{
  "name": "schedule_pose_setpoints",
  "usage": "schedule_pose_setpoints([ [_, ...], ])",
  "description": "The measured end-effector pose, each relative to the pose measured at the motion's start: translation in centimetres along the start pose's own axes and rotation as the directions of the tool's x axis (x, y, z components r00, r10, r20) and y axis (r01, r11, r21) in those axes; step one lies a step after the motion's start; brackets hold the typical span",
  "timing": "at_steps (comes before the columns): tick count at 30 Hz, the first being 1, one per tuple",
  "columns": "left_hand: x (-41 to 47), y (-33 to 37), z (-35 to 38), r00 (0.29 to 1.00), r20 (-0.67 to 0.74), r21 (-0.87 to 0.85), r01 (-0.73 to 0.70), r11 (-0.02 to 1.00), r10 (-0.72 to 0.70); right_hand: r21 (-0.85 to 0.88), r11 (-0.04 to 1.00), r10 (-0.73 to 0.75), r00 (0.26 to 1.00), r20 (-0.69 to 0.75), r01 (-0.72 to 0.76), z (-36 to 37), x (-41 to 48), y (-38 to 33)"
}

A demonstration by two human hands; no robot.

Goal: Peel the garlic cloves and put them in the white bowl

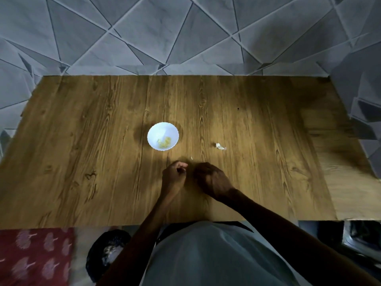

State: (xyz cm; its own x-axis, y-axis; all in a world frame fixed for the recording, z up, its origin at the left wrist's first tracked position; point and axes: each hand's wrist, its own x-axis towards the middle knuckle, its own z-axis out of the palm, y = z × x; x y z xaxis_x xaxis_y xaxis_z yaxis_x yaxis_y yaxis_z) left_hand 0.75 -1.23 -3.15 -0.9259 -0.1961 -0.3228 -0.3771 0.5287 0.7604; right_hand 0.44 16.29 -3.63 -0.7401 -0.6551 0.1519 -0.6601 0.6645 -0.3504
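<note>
Garlic cloves (165, 141), where are they on your feed?

— I see yellowish peeled ones lying in the white bowl (162, 129), near the middle of the wooden table (82, 141). The bowl sits at eleven o'clock from the hands.

— And the hands?

— Left hand (175, 175) and right hand (211, 179) are just beside each other, low over the table, at six o'clock from the bowl. Both have their fingers curled in. I cannot tell whether either one holds a clove; whatever is inside is hidden from me.

— Anything else?

— A crumpled white scrap (220, 146) lies at three o'clock from the bowl, well apart from it. A tiny white flake (191, 158) lies at twelve o'clock from the hands.
</note>
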Motion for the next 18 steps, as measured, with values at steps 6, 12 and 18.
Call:
schedule_pose_setpoints([
  [6,-0.1,-0.1,-0.3,1.0,-0.014,-0.047,0.016,0.999,-0.017,-0.053,0.994,-0.1,0.995,-0.002,0.1,-1.5,-4.0,3.2],
  [12,-0.3,0.2,0.2,1.0,-0.006,-0.068,-0.031,0.997,0.031,0.149,0.932,0.345,0.935,-0.087,-0.33,-2.8,-3.9,4.8],
  [18,0.0,0.6,0.7,0.998,0.054,-0.091,-0.039,0.995,0.044,0.014,0.966,0.257,0.966,0.031,-0.258,-1.9,-3.3,3.4],
])
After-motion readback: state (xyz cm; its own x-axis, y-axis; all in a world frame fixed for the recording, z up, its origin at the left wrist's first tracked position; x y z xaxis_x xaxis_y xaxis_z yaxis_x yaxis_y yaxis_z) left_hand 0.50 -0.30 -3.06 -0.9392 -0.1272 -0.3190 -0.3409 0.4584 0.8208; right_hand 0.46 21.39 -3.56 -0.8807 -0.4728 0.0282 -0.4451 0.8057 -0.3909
